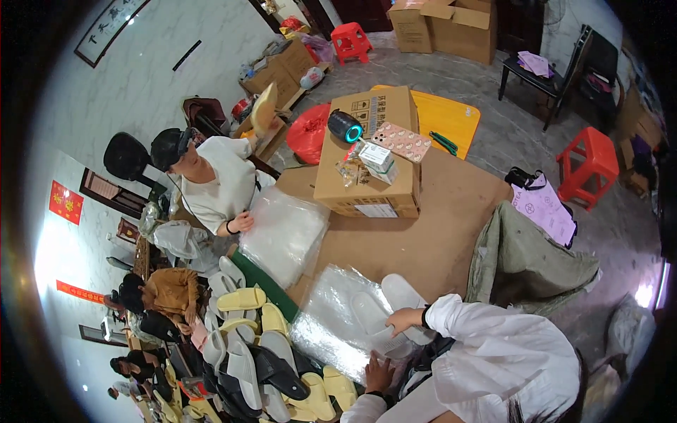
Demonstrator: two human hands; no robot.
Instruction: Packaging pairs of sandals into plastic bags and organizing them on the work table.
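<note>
A pair of white slippers (400, 295) lies on a stack of clear plastic bags (326, 331) at the table's near side. My right hand (405, 321) is closed on the slippers, its fingers over their inner edges. Below it, my left hand (379, 372) rests at the near edge of the bags, fingers bent onto the film. It seems to grip a clear bag, though the fingertips are partly hidden. Whether the slippers are on or inside that bag is hard to tell.
A heap of white, yellow and black slippers (264, 352) lies to the left. Across the table a co-worker (226, 169) touches another stack of clear bags (285, 229). A cardboard box (367, 190) bears a speaker (342, 125) and phone (400, 141). A green sack (518, 261) stands right.
</note>
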